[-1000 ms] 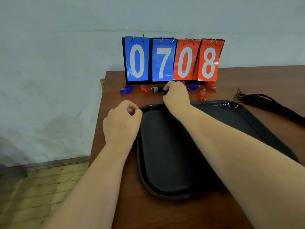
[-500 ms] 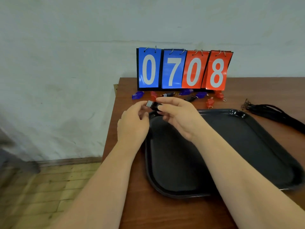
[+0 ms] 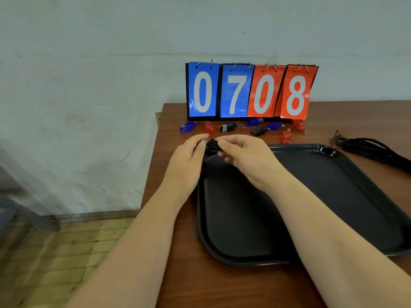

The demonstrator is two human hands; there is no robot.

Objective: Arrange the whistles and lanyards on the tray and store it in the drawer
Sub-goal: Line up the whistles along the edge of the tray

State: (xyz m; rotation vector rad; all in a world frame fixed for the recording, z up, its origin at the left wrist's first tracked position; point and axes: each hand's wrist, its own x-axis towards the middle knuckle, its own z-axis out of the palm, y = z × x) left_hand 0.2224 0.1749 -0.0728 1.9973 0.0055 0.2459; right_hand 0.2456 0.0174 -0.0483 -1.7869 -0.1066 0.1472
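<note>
A black whistle [image 3: 211,144] is held between both hands above the far left corner of the black tray [image 3: 333,192]. My left hand [image 3: 186,161] pinches its pale mouthpiece end, while my right hand [image 3: 246,158] pinches the dark body. Several whistles lie on the table behind: a blue whistle [image 3: 188,126], a red whistle [image 3: 209,127], a black whistle [image 3: 229,126], another black whistle [image 3: 259,130], more blue whistles [image 3: 274,125] and red whistles [image 3: 286,136]. A bundle of black lanyards [image 3: 373,150] lies to the right of the tray.
A flip scoreboard [image 3: 251,92] reading 0708 stands at the back of the brown wooden table [image 3: 178,274], against a pale wall. The table's left edge drops to a wooden floor [image 3: 44,258].
My right hand picked a black whistle from the row and brought it back toward me. My left hand came up and took its mouthpiece end. The view shifted left.
</note>
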